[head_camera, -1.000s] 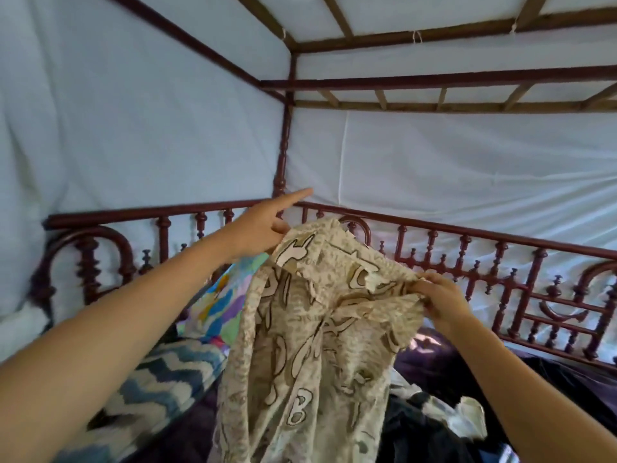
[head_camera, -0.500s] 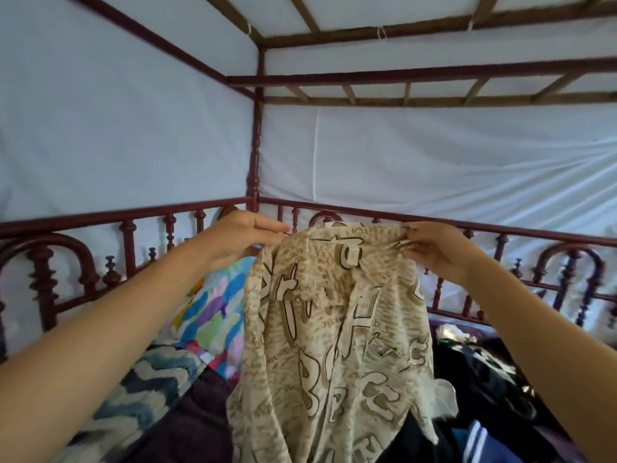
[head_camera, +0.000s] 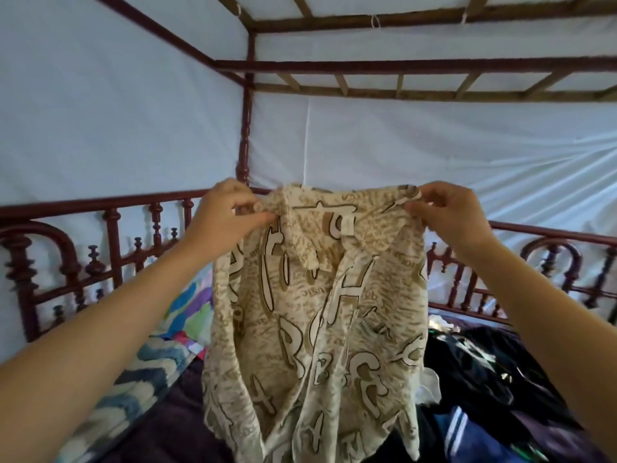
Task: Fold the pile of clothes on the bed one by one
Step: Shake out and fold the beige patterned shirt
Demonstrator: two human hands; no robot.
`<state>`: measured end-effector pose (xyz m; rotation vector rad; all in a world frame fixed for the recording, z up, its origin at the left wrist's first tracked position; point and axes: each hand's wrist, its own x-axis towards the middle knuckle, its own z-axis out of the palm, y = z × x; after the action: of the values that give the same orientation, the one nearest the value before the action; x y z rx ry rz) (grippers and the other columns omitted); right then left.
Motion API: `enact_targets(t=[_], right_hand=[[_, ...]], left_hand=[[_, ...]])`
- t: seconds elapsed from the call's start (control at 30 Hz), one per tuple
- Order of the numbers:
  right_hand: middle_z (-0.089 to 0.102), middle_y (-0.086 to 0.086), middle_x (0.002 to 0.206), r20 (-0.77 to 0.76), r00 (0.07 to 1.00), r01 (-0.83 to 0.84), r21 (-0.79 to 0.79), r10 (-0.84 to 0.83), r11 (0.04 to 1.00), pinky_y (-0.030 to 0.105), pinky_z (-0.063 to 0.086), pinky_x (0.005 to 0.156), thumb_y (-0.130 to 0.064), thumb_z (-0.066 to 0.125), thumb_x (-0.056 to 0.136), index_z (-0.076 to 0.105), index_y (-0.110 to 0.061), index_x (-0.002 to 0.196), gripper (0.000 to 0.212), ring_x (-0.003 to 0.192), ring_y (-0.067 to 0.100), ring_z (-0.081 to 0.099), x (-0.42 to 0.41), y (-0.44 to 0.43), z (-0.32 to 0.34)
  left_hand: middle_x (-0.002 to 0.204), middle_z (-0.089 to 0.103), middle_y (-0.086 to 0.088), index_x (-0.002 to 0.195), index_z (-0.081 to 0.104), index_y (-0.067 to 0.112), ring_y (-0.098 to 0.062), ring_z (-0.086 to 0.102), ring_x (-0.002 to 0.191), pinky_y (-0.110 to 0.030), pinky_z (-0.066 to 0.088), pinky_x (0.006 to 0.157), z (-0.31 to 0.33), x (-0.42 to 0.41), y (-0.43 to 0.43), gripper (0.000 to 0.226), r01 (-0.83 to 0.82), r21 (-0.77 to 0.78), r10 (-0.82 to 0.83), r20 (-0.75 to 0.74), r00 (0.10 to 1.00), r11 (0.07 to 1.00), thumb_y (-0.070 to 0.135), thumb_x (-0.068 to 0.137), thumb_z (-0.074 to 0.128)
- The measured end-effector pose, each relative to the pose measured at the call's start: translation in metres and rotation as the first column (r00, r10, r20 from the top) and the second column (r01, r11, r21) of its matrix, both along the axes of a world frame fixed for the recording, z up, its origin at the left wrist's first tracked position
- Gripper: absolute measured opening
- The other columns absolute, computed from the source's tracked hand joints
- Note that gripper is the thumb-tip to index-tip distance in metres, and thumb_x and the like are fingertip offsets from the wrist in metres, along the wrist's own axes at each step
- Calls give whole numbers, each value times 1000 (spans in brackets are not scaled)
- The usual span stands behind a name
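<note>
Cloth like this is thin and limp: the cream printed shirt (head_camera: 320,329) hangs in soft folds from its shoulders, held up in the air over the middle of the bed (head_camera: 173,422), with its lower edge running out of view at the bottom. I judge it light, not slippery and not fragile (buttons aside, and I cannot make any out). The left hand (head_camera: 227,215) pinches one shoulder between thumb and fingers. The right hand (head_camera: 450,215) pinches the other shoulder the same way, and the collar (head_camera: 310,255) sags between them. The shoulders look the sensible hold for shaking it flat. It will likely drape rather than keep a crease, so it wants laying down on the bed to fold. A pile of clothes (head_camera: 484,369), mostly dark, lies toward the bed's right side. The print carries big outlined letters, among them an H, a B and a C; the small script is too blurred to read, as is the pale tag (head_camera: 347,225) inside the neck
</note>
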<state>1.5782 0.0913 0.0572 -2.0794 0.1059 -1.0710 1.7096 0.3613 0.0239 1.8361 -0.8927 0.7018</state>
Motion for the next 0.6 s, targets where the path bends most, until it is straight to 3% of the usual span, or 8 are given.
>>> enact_targets(t=[0.1,0.2,0.3,0.37,0.43,0.53,0.6], right_hand=[[59,-15,56,140,990,-24,49,17,998,11,39,39,-6,62,86,54,-25,70,26,39,-4,49,3,21,7],[52,-5,68,136,990,-50,51,43,997,12,37,36,-6,54,91,46,-25,73,28,36,-3,50,12,41,-3],[50,-4,66,-12,997,-72,69,73,995,9,36,37,-6,52,93,44,-26,74,28,37,-5,51,24,48,-42],[53,-6,66,-160,983,-78,66,88,995,15,40,40,-9,52,93,44,-28,76,26,45,1,55,33,47,-81],[55,-5,70,-293,949,-95,74,113,993,23,40,48,-12,53,93,46,-29,78,24,58,13,55,40,47,-127],[58,2,83,-471,870,-111,105,148,988,34,44,69,-14,57,91,49,-23,84,14,77,22,55,48,50,-194],[55,0,81,-569,808,-110,109,153,988,34,42,70,-14,58,91,48,-25,81,18,77,21,53,49,54,-233]], left_hand=[[84,57,-6,84,68,4,-12,49,70,-12,36,64,16,-12,12,11,-17,-105,16,-11,1000,994,13,79,72],[71,58,-7,81,65,3,-12,47,62,-21,35,57,12,-19,22,14,-49,-104,38,-100,994,993,16,83,68],[72,57,9,86,60,14,3,49,63,-7,38,55,-26,-25,34,9,-63,-35,53,-237,970,997,15,83,68],[78,56,15,96,54,23,10,50,68,-1,38,57,-65,-30,43,22,-43,6,43,-354,934,999,13,83,69],[82,60,7,108,55,26,-2,56,71,-13,42,65,-107,-34,52,33,-21,68,50,-465,884,997,13,82,70],[97,67,-5,121,59,10,-12,62,87,-8,36,64,-169,-38,64,40,-37,189,140,-568,811,981,12,83,69],[104,67,-5,119,60,9,-11,64,95,-10,40,70,-207,-40,72,37,20,222,132,-648,750,975,13,84,68]])
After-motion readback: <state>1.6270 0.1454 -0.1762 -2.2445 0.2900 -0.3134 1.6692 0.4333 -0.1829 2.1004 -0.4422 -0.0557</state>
